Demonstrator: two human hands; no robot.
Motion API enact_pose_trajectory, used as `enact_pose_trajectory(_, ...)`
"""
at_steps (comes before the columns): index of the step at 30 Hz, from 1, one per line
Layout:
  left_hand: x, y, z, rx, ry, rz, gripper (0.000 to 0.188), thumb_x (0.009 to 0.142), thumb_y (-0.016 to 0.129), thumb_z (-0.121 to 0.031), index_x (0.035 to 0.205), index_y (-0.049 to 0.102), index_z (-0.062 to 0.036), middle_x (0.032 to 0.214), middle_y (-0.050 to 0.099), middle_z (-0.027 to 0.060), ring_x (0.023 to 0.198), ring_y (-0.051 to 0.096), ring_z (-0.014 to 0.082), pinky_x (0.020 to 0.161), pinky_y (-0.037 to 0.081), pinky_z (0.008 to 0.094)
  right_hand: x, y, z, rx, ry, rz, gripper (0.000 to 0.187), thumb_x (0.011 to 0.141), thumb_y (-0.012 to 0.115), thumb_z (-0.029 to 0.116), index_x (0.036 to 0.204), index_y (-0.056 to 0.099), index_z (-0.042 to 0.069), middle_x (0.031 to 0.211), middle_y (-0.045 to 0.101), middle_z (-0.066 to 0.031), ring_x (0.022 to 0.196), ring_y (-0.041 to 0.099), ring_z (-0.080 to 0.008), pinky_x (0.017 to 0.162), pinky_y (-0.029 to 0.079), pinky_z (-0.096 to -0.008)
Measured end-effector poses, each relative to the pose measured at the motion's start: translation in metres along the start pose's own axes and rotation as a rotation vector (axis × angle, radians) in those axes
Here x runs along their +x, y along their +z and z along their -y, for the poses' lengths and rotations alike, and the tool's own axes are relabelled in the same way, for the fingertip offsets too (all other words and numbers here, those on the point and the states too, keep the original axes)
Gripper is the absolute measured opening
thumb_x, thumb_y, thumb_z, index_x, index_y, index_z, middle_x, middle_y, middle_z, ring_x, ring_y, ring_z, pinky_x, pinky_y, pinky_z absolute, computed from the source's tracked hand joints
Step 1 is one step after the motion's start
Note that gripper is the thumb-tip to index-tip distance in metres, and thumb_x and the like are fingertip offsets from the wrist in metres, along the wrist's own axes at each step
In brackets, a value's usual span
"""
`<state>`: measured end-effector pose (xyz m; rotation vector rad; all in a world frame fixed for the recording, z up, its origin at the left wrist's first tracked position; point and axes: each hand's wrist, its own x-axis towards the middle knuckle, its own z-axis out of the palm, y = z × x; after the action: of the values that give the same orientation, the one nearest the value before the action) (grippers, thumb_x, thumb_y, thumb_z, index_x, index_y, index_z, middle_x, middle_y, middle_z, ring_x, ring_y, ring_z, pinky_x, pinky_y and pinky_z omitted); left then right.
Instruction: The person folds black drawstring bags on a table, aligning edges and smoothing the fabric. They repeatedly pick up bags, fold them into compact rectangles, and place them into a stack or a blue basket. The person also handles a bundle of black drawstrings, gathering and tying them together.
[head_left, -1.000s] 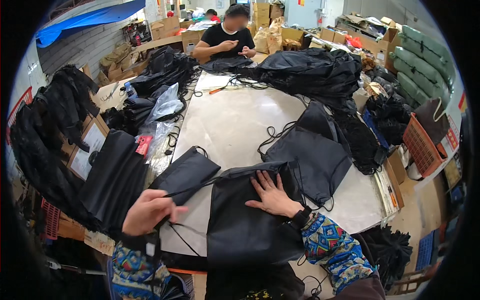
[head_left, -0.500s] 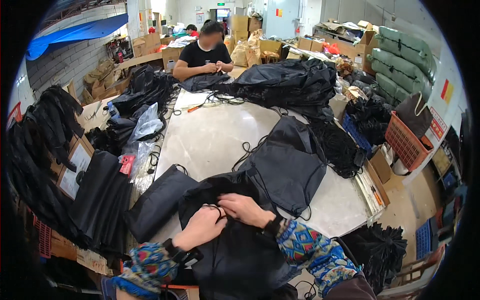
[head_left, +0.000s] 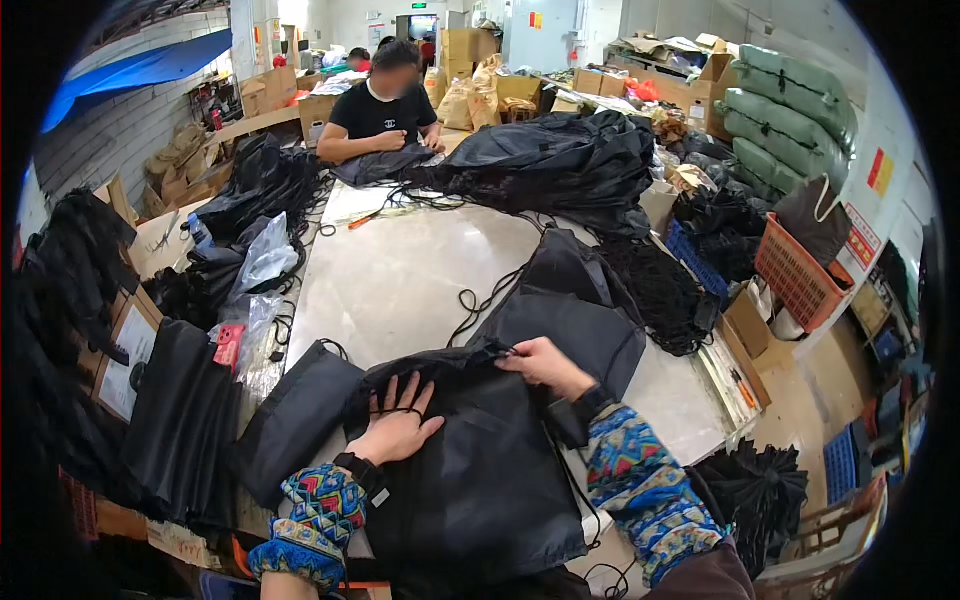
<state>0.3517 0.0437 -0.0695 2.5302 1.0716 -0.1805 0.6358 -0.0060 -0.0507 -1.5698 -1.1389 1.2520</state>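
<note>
A black drawstring bag lies spread at the near edge of the table. My left hand rests flat on its upper left part, fingers spread, with a thin black cord across them. At the bag's upper right corner, my right hand pinches the gathered top edge. A second black drawstring bag lies just beyond, its cords trailing onto the table. To the left of the near bag sits a folded black fabric bundle.
Across the pale table a person handles black fabric beside a large heap of black bags. Black cords pile at the right edge. Folded black fabric, clear plastic bags and a red phone-like object lie left.
My hands have moved apart: the left now lies flat with fingers spread, and the right has gone to the bag's upper right corner. The bag lies flatter and wider.
</note>
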Motion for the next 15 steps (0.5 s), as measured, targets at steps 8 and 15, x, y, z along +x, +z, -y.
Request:
enact_pose_trajectory(8,0.010,-0.003,0.007,-0.062,0.003,-0.024,0.070,0.096,0.037,-0.053,0.152,0.020,-0.0149,0.160,0.007,0.0104,0.146,0.000,0.0392,0.112,0.005,0.0633,-0.105,-0.093,0.045,0.688,-0.457,0.030,0.018,0.094,0.055,0.017,0.084,0.060,0.002,0.051,0.043,0.0021,0.040,0.041,-0.0097,0.042,0.032,-0.0264)
enact_pose_trajectory(15,0.019,-0.039,0.013,-0.330,0.088,-0.193,0.075,0.090,0.056,-0.050,0.124,0.050,0.0157,0.137,0.043,0.0322,0.134,0.038,0.0384,0.111,0.030,0.0335,-0.096,0.030,0.083,-0.559,-0.459,0.306,0.051,0.089,0.062,0.045,0.103,0.065,-0.005,0.083,0.069,-0.0160,0.075,0.067,-0.0288,0.070,0.052,-0.0354)
